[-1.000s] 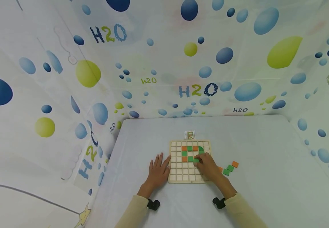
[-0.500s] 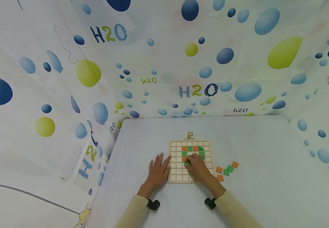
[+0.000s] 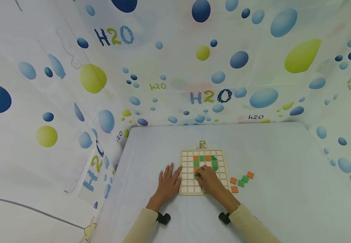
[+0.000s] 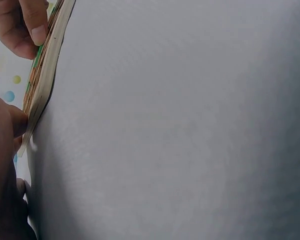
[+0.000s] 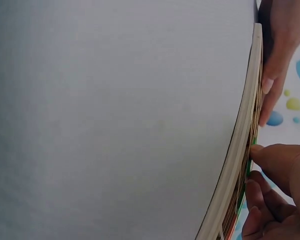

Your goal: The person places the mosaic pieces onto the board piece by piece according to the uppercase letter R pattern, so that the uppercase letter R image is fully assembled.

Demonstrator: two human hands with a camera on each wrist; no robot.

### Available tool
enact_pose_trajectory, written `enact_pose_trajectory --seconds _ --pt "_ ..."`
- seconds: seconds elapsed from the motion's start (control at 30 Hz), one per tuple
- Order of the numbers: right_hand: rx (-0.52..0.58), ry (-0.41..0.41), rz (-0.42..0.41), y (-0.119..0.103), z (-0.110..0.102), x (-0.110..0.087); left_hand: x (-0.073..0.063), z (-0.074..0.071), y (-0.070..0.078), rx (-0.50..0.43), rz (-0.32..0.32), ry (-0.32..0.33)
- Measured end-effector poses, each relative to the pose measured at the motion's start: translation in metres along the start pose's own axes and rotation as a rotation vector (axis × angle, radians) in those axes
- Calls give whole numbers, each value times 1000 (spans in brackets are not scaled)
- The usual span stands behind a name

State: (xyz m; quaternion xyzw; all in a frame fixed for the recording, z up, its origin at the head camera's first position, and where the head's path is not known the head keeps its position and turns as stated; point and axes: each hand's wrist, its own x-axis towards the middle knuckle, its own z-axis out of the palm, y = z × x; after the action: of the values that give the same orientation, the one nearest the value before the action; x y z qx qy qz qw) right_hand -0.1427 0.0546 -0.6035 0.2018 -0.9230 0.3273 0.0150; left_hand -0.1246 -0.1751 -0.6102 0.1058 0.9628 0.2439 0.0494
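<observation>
A light wooden grid board lies on the white table, with orange tiles and green tiles, some rounded, set in its squares. My right hand is over the board's middle and pinches a green tile between thumb and fingers, just below an orange tile. In the right wrist view the thumb and fingertips of that right hand sit at the board's surface by the green. My left hand lies with fingers spread, its fingertips touching the board's left edge. The right hand hides some squares.
Right of the board lie loose orange tiles and green tiles. A small pattern card lies behind the board's far edge. A printed curtain hangs behind and beside the table.
My right hand has moved left across the board from the right part of the pattern to its lower left corner. Rounded green tiles on the right are now uncovered. My left hand stays put.
</observation>
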Motion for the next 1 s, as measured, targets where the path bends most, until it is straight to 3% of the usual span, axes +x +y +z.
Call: enact_pose_trajectory --seconds 0.37,0.57,0.73,1.0 --pt "26 34 1 6 -13 -14 0 1 0 4 0 2" --pt "39 59 172 25 -30 -28 0 2 0 -9 17 29" --pt "-18 75 312 44 -57 -41 1 5 -2 -41 28 51" --pt "-132 34 439 72 -89 -57 4 11 -8 4 15 31"
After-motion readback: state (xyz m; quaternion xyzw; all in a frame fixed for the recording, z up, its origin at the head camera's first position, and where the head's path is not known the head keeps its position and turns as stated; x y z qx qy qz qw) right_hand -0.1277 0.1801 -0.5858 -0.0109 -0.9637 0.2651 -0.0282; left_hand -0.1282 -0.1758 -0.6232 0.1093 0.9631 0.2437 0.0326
